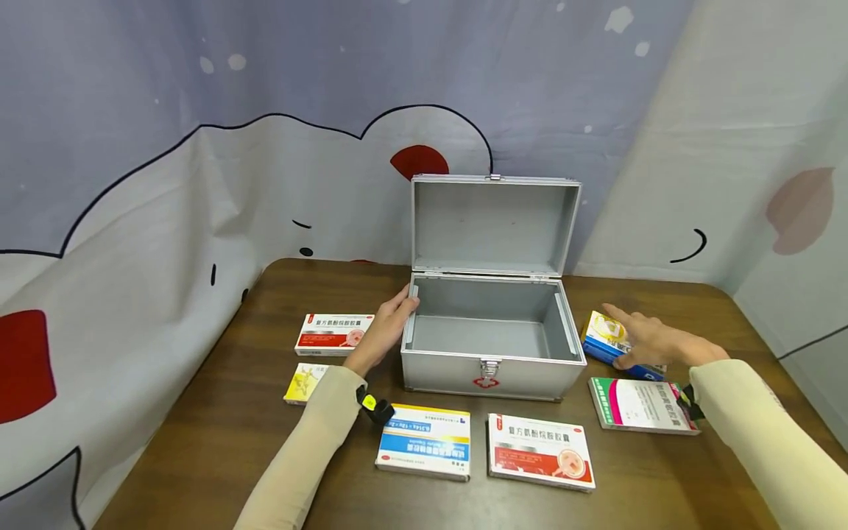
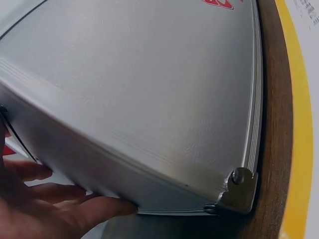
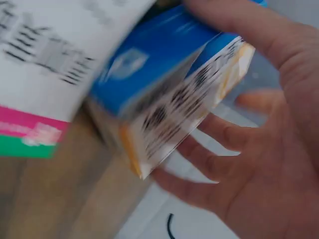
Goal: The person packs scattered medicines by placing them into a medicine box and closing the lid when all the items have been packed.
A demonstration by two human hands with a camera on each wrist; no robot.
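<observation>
A silver metal case [image 1: 493, 375] with a red cross stands on the table, its lid [image 1: 493, 224] raised and its inside bare. My left hand [image 1: 387, 324] touches the case's left side; in the left wrist view, its fingers [image 2: 102, 211] lie against that wall. Over a blue, white and yellow medicine box [image 1: 608, 340] at the right, my right hand [image 1: 652, 342] spreads its fingers and thumb. The right wrist view, blurred, has this box [image 3: 154, 64] between thumb and fingers; firm contact cannot be made out. Nearer me lies a white, pink and green medicine box [image 1: 642, 405].
A blue-and-white medicine box [image 1: 424, 442] and a red-and-white one [image 1: 539, 450] lie before the case. To the left are another red-and-white box [image 1: 334, 333] and a yellow box [image 1: 305, 383], partly behind the left arm. A patterned curtain [image 1: 318, 177] hangs behind the table [image 1: 218, 442].
</observation>
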